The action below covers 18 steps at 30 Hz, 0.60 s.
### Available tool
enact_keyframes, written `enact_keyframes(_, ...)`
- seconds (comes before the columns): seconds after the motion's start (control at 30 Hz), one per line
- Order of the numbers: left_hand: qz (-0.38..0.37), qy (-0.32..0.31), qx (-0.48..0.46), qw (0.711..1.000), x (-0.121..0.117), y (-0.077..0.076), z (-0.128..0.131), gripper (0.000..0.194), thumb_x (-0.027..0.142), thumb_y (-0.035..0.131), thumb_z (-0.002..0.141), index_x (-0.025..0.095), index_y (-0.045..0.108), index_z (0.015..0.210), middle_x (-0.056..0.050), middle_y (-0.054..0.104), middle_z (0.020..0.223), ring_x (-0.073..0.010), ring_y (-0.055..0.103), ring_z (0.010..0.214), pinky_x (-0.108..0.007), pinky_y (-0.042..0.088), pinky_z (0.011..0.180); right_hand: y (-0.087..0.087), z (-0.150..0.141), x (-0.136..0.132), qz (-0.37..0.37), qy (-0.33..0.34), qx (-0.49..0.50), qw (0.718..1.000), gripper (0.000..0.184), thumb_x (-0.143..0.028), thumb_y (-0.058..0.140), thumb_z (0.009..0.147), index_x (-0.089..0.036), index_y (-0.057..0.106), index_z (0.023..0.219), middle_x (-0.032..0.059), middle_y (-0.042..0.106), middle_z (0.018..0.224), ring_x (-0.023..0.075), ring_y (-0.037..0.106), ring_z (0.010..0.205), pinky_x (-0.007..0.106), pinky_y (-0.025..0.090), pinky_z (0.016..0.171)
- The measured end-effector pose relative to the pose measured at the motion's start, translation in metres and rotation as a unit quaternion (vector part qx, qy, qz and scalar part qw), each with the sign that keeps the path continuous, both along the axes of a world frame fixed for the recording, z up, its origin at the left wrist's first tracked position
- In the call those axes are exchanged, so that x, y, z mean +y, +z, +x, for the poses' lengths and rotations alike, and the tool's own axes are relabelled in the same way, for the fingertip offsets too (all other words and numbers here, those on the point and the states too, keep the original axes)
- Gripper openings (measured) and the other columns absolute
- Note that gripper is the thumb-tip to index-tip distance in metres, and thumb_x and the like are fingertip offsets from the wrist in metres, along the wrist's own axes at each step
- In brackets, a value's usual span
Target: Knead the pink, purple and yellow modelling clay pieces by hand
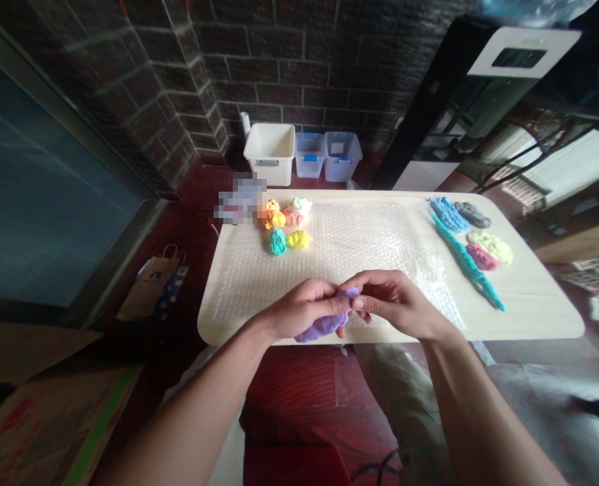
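A soft purple strip of modelling clay (pixel 324 327) is held between my two hands over the table's near edge. My left hand (pixel 306 307) is closed round it, thumb on top. With thumb and fingers, my right hand (pixel 393 300) pinches the clay's upper end. Small lumps lie beyond on the left: a teal lump (pixel 277 241), a yellow lump (pixel 298 239) and several orange and pale ones (pixel 275 217). To the right lie a long turquoise roll (pixel 469 263), a blue piece (pixel 450 214), a grey piece (pixel 472 214), a pale yellow piece (pixel 491 247) and a dark pink piece (pixel 481 257).
Bubble wrap (pixel 360 233) covers much of the pale wooden table (pixel 542 304). Behind it on the floor stand a white bin (pixel 269 152) and two clear plastic boxes (pixel 342 156). A paper bag (pixel 150 287) and a cardboard box (pixel 40 412) are at left.
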<state>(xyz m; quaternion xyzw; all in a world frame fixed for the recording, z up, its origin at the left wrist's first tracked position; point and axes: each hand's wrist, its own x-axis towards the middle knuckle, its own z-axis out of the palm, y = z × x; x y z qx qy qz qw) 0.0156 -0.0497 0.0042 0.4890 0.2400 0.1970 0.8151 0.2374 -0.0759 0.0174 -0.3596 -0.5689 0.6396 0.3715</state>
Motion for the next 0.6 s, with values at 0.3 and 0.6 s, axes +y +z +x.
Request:
enact_keyframes(0.3, -0.017, -0.039, 0.003, 0.999, 0.0010, 0.0003, -0.0031, 0.038, 0.049, 0.076, 0.092, 0.012, 0.076, 0.101, -0.006, 0.071, 0.078, -0.0135, 0.066, 0.067, -0.025, 0.049, 0.065, 0.0037, 0.0011, -0.0019, 0.010, 0.003, -0.006, 1.000, 0.028, -0.023, 0.085, 0.089, -0.019, 0.082, 0.117, 0.0042, 0.078, 0.085, 0.0104, 0.066, 0.067, 0.021, 0.054, 0.061)
enact_keyframes(0.6, 0.027, -0.075, 0.037, 0.996, -0.0013, 0.0051, -0.0054, 0.040, 0.049, 0.075, 0.092, 0.012, 0.075, 0.105, -0.004, 0.068, 0.076, -0.0116, 0.061, 0.064, -0.023, 0.043, 0.058, 0.0052, 0.0066, -0.0018, -0.011, 0.041, 0.006, 0.999, 0.022, -0.025, 0.085, 0.089, -0.019, 0.084, 0.110, 0.0044, 0.079, 0.083, 0.0091, 0.066, 0.063, 0.018, 0.056, 0.057)
